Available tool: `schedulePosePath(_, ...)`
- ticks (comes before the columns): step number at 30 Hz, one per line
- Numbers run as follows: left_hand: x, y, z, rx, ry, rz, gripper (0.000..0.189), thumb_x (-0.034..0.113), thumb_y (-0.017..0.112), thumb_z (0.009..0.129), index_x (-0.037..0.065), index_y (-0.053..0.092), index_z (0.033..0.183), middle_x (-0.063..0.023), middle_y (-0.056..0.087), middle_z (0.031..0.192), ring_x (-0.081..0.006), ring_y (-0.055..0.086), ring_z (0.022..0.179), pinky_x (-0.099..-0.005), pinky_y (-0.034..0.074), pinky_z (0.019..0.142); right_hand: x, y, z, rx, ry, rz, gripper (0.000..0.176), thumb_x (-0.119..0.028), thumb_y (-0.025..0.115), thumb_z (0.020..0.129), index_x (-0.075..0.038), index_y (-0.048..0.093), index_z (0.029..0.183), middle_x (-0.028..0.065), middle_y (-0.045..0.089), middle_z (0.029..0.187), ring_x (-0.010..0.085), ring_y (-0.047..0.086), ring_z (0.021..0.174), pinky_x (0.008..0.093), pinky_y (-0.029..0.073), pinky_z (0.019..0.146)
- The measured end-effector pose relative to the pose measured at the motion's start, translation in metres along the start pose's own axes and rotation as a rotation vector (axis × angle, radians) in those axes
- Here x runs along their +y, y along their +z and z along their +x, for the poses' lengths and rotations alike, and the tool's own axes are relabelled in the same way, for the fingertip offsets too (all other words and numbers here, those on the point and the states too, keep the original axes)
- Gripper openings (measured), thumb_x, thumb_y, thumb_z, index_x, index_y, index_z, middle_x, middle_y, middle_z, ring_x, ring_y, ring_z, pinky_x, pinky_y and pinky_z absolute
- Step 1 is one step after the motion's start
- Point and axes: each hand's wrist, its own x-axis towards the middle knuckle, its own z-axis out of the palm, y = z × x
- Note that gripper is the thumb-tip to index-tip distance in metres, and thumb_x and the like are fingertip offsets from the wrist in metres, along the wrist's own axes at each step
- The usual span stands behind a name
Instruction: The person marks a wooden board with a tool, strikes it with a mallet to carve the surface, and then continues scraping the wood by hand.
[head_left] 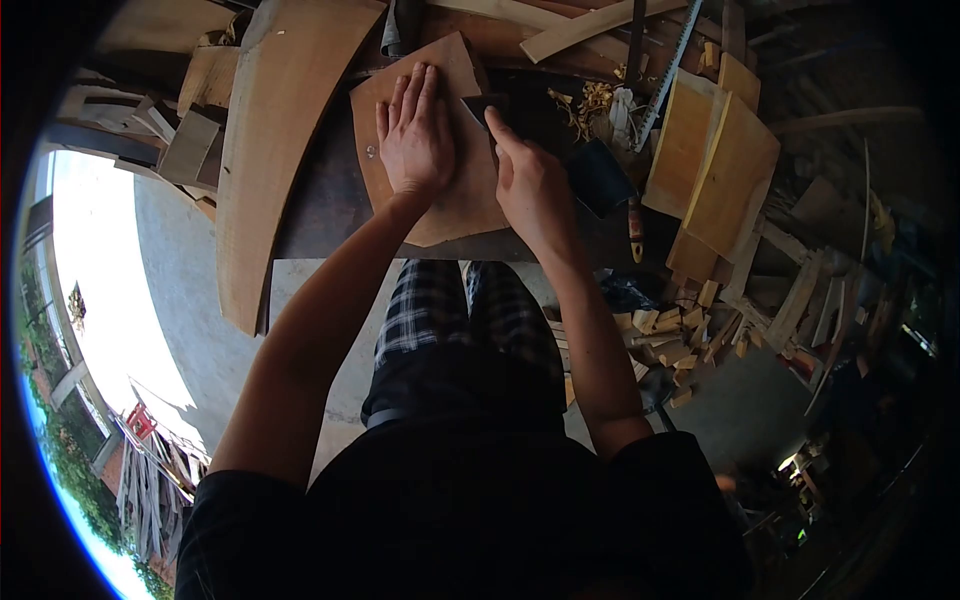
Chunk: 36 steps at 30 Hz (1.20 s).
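Note:
My left hand [415, 140] lies flat with its fingers stretched out on a brown wooden board [455, 205], pressing it against the dark bench top [325, 215]. At the board's right edge, my right hand [535, 190] is closed round a dark flat-bladed tool [483, 104], its index finger laid along the top. The tool's flat end rests over the board's edge; its handle is mostly hidden in my palm, so its exact kind does not show. Small shiny spots [372, 152] mark the board's left side.
A long curved plank [275, 130] lies left of the board. Rightward are a dark blue box-like thing [600, 178], a brush-like handle [636, 230], wood shavings [597, 105], a saw blade [668, 75] and stacked wooden panels [735, 170]. Wood offcuts [685, 335] cover the floor.

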Motion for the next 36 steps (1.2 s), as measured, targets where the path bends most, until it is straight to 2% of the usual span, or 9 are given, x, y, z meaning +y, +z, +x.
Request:
schedulePosePath(3, -0.002, 0.001, -0.002, 0.002, 0.016, -0.001, 0.049, 0.03, 0.039, 0.106, 0.017, 0.043, 0.153, -0.0021, 0.043, 0.159, -0.0248, 0.033, 0.15, -0.0492, 0.02, 0.124, 0.009, 0.004, 0.002, 0.016, -0.031, 0.026, 0.043, -0.005, 0.056, 0.098, -0.008, 0.058, 0.14, 0.0261, 0.069, 0.104, 0.0419, 0.068, 0.096, 0.0489, 0.055, 0.082)
schedulePosePath(5, 0.001, 0.001, -0.003, -0.012, 0.012, 0.019, 0.05, 0.029, 0.039, 0.106, 0.017, 0.043, 0.154, -0.0023, 0.043, 0.159, -0.0251, 0.033, 0.15, -0.0493, 0.02, 0.124, 0.01, 0.006, 0.001, 0.104, -0.09, 0.034, 0.043, -0.009, 0.057, 0.097, -0.014, 0.059, 0.14, 0.0236, 0.067, 0.084, 0.0408, 0.07, 0.082, 0.049, 0.057, 0.073)
schedulePosePath(17, -0.002, 0.002, -0.003, 0.001, -0.008, 0.019, 0.048, 0.028, 0.041, 0.105, 0.015, 0.046, 0.151, -0.0028, 0.044, 0.158, -0.0268, 0.035, 0.148, -0.0489, 0.021, 0.123, 0.014, 0.007, 0.003, 0.051, -0.086, -0.006, 0.041, -0.011, 0.055, 0.098, -0.011, 0.059, 0.139, 0.0265, 0.069, 0.09, 0.0412, 0.07, 0.086, 0.0501, 0.056, 0.075)
schedulePosePath(21, -0.002, 0.0, 0.004, 0.018, 0.017, -0.006, 0.049, 0.028, 0.042, 0.105, 0.016, 0.045, 0.152, -0.0028, 0.043, 0.159, -0.0257, 0.033, 0.15, -0.0488, 0.019, 0.124, 0.013, 0.004, 0.021, 0.046, -0.06, 0.045, 0.044, -0.011, 0.056, 0.098, -0.015, 0.058, 0.142, 0.0247, 0.068, 0.085, 0.042, 0.07, 0.083, 0.0513, 0.056, 0.074)
schedulePosePath(25, -0.003, 0.001, -0.003, -0.007, 0.003, 0.009, 0.049, 0.027, 0.041, 0.105, 0.016, 0.043, 0.153, -0.0036, 0.043, 0.159, -0.0265, 0.035, 0.149, -0.0474, 0.022, 0.122, 0.013, 0.0, 0.003, 0.03, -0.071, 0.023, 0.042, -0.007, 0.055, 0.099, -0.01, 0.058, 0.14, 0.0264, 0.067, 0.091, 0.0435, 0.067, 0.083, 0.0494, 0.053, 0.07)
schedulePosePath(27, -0.001, 0.001, -0.001, -0.009, 0.004, 0.04, 0.049, 0.027, 0.041, 0.105, 0.016, 0.043, 0.154, -0.0032, 0.043, 0.159, -0.0259, 0.034, 0.149, -0.0474, 0.021, 0.123, 0.014, -0.001, 0.024, -0.007, -0.046, 0.036, 0.044, -0.011, 0.056, 0.098, -0.015, 0.057, 0.142, 0.0247, 0.068, 0.086, 0.0425, 0.07, 0.084, 0.0522, 0.056, 0.076)
schedulePosePath(31, 0.0, 0.0, 0.0, 0.002, -0.002, 0.023, 0.049, 0.027, 0.041, 0.105, 0.016, 0.043, 0.153, -0.0033, 0.043, 0.159, -0.0267, 0.035, 0.149, -0.0484, 0.022, 0.122, 0.017, -0.001, 0.004, 0.001, -0.083, 0.004, 0.041, -0.01, 0.054, 0.098, -0.009, 0.058, 0.139, 0.0256, 0.069, 0.09, 0.0418, 0.07, 0.087, 0.0511, 0.056, 0.077)
schedulePosePath(35, -0.002, 0.001, -0.001, 0.001, 0.009, 0.044, 0.049, 0.026, 0.041, 0.105, 0.016, 0.044, 0.153, -0.0034, 0.044, 0.158, -0.0258, 0.035, 0.149, -0.0479, 0.022, 0.122, 0.016, -0.001, 0.026, -0.02, -0.055, 0.017, 0.045, -0.012, 0.056, 0.098, -0.017, 0.056, 0.143, 0.0243, 0.068, 0.087, 0.0422, 0.07, 0.086, 0.0527, 0.056, 0.077)
schedulePosePath(36, -0.001, 0.001, -0.001, 0.005, 0.007, 0.028, 0.049, 0.026, 0.041, 0.105, 0.016, 0.044, 0.153, -0.0036, 0.044, 0.158, -0.0261, 0.035, 0.149, -0.0485, 0.022, 0.122, 0.011, -0.005, 0.026, -0.045, -0.021, 0.028, 0.048, -0.005, 0.055, 0.098, -0.015, 0.054, 0.144, 0.0266, 0.067, 0.096, 0.0429, 0.068, 0.088, 0.0501, 0.054, 0.075)
